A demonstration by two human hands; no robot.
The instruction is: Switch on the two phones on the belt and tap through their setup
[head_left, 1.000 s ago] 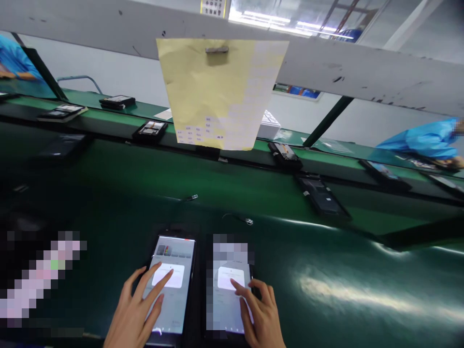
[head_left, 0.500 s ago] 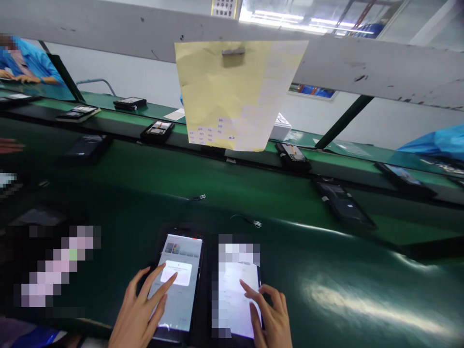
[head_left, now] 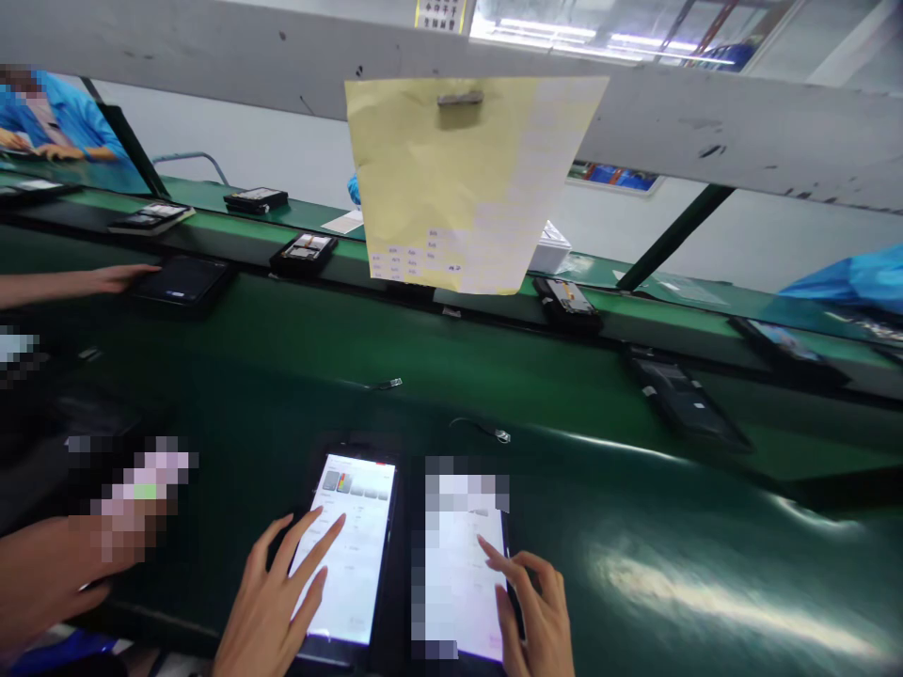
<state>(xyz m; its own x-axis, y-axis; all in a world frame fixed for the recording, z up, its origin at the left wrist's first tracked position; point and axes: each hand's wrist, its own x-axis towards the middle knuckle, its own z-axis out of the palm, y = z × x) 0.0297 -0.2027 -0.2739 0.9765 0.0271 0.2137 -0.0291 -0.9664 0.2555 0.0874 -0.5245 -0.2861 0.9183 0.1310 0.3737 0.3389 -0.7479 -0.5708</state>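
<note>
Two lit touchscreen tablets lie side by side on the green bench top. My left hand (head_left: 278, 588) hovers over or touches the left tablet (head_left: 353, 583), fingers spread, with the index fingertip close to the middle of the white screen. A row of small pictures runs along the top of that screen. Over the right edge of the right tablet (head_left: 462, 583) is my right hand (head_left: 536, 602), index finger stretched toward the screen and the others loosely bent. Part of this screen is blurred out. Whether the fingertips touch the glass I cannot tell. Neither hand grips anything.
Two cable ends (head_left: 502, 436) lie beyond the tablets. Devices in black trays, such as this one (head_left: 568, 303), line the belt behind. A yellow paper (head_left: 472, 179) hangs ahead. A co-worker's hand (head_left: 63, 574) reaches in lower left; another hand (head_left: 123, 276) touches a dark tablet (head_left: 184, 280).
The pop-up box on the left tablet has gone and its screen is brighter. My right hand has shifted slightly right. A co-worker's hands have come in from the left.
</note>
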